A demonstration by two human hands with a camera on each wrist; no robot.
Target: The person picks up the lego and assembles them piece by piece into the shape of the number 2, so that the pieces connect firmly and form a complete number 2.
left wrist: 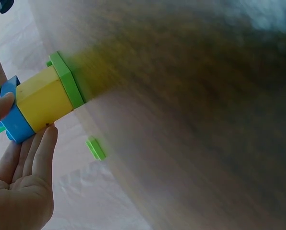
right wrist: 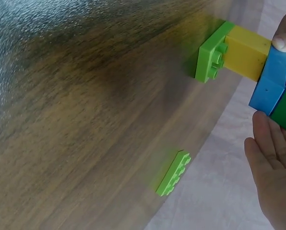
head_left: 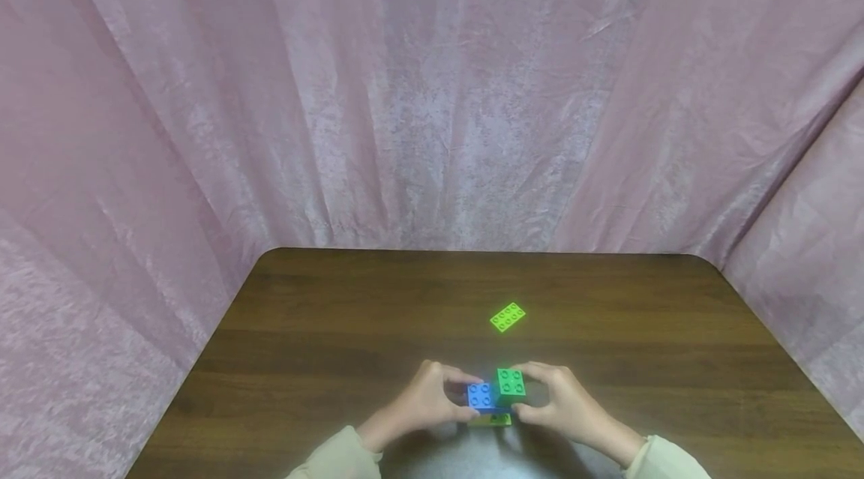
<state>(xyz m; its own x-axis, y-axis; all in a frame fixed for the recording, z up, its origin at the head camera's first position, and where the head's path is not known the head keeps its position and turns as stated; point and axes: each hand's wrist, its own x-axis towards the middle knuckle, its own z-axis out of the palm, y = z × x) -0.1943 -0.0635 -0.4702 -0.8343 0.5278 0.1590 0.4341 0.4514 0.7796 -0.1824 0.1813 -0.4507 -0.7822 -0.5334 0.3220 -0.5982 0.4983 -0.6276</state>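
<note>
Looking down, I have my left hand (head_left: 432, 398) partly closed, thumb and fingers about the blue brick (head_left: 480, 394); my right hand (head_left: 567, 400) likewise pinches the green brick (head_left: 511, 383) over blue's right end. A loose plate (head_left: 508, 317) lies farther off on the desk (head_left: 324, 329).

At my left wrist, the yellow brick (left wrist: 44, 98) stands between blue and the base plate (left wrist: 66, 79); I'd best brace blue firmly so nothing tips.

At my right wrist, green meets blue, but I can't tell whether it's fully seated. Pressing straight down, studs aligned, should work best.
</note>
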